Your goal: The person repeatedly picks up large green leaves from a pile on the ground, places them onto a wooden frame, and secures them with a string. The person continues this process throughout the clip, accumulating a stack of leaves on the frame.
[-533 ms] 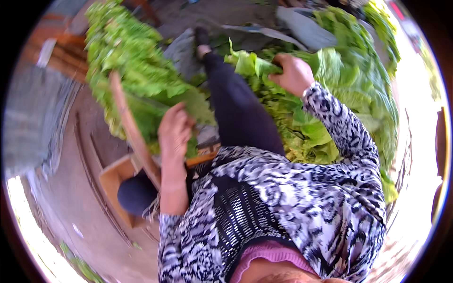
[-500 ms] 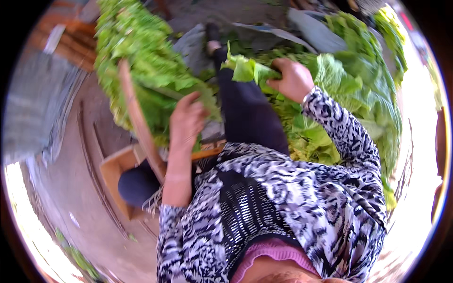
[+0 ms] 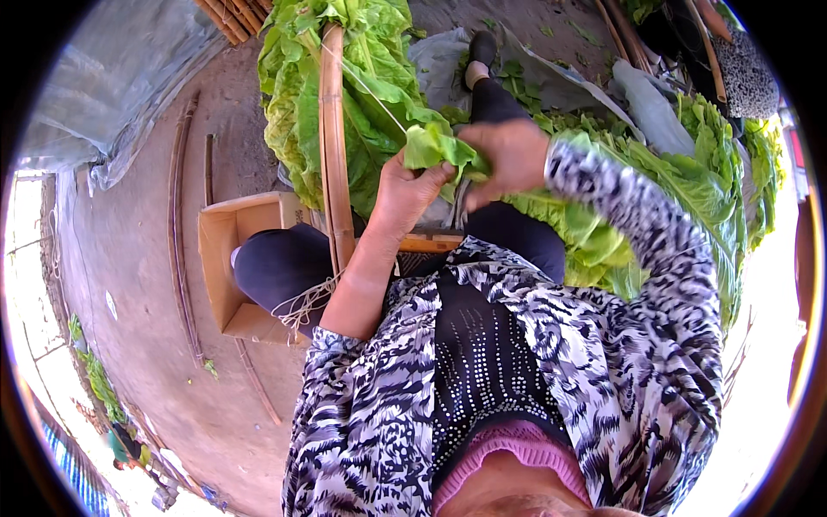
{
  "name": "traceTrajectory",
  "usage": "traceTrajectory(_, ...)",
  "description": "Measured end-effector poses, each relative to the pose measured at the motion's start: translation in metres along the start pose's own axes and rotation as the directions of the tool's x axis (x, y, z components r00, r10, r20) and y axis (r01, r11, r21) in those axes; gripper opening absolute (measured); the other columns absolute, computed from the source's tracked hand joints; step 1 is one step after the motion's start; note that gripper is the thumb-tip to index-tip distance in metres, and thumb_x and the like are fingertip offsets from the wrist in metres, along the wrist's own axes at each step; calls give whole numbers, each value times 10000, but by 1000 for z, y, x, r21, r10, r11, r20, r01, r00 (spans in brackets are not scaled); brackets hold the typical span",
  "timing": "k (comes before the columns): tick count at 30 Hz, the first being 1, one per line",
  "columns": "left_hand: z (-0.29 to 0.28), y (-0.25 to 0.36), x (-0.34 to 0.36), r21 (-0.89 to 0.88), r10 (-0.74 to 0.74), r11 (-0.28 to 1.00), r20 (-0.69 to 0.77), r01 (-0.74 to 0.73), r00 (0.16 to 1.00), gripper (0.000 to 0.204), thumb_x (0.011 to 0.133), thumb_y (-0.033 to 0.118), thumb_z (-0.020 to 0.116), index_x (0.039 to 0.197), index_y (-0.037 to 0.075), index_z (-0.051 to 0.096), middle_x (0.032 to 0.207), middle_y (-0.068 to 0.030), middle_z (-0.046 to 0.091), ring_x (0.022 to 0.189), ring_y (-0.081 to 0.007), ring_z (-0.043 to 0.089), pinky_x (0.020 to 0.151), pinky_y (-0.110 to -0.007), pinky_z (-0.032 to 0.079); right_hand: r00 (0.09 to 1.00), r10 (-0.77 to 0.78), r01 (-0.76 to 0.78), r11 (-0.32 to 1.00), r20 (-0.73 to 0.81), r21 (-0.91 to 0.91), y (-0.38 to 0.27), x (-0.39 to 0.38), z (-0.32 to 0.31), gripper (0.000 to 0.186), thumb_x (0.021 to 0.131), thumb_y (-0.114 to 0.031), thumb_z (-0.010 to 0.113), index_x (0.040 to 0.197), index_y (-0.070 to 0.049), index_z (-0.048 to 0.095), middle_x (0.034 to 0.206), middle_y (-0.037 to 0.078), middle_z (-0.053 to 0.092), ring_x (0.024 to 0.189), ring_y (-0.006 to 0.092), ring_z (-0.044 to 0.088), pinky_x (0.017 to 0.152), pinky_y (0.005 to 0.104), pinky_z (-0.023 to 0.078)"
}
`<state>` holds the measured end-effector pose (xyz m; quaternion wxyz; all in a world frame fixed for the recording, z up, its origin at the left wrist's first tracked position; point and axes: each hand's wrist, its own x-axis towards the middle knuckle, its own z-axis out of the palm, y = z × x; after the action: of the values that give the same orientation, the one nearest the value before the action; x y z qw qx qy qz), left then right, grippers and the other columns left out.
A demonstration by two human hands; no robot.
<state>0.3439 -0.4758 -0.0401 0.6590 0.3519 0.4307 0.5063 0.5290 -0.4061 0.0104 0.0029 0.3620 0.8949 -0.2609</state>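
Observation:
My left hand is closed, thumb and fingers pinching the stem end of a green leaf. Close against that leaf on its right is my right hand, smeared by motion, so its fingers cannot be made out. A pale string runs taut from the top of a split wooden pole down to the leaf. Large green leaves hang thickly along the pole, which slants up from beside my left knee. Loose cord is bunched near the pole's lower end.
A heap of broad leaves lies to my right on grey sheeting. An open cardboard box stands beside my left knee. Thin sticks lie on the dirt floor at left. Another person's patterned sleeve shows at far right.
My right hand has come left from the heap with a leaf, meeting my left hand, which now pinches it. The view has shifted, bringing the pole and string into clearer sight.

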Motion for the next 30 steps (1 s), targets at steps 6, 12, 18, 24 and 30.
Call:
traceTrajectory(6,0,20,-20,700,189,688,78,-189,979,269,804,173,641,976,-20,568,786,-146,640,697,-240,634,621,-350,486,993,29,-37,997,-113,-75,6,-17,22,417,711,-247,640,1071,-92,499,780,154,606,733,321,618,632,420,484)
traceTrajectory(12,12,75,21,894,366,59,395,-444,843,295,833,137,527,1102,16,530,724,-156,612,625,-293,612,536,-373,482,861,-173,-94,870,-479,-484,13,121,-89,337,720,-162,640,1042,-127,547,802,81,607,747,283,614,602,388,493)
traceTrajectory(18,-59,149,131,929,557,316,-17,-193,830,217,840,125,527,1036,56,593,686,-89,597,548,-187,572,467,-308,463,950,-312,235,680,16,-694,41,252,-33,215,820,-162,561,1032,-125,568,855,70,629,808,266,630,641,363,521)
traceTrajectory(24,-196,100,150,641,126,715,-512,280,850,213,860,170,563,1004,26,626,620,-33,579,507,-82,484,445,-219,356,1000,-2,0,643,2,766,63,252,-3,686,681,-289,786,1197,58,496,1047,133,616,941,174,567,836,305,456)
traceTrajectory(30,-203,98,152,484,18,828,-527,282,850,215,858,180,580,991,19,634,580,-17,547,435,-59,407,406,-235,309,629,342,-44,912,-699,407,54,249,45,696,709,-542,669,1129,1,558,1159,197,519,1090,318,512,913,387,416)
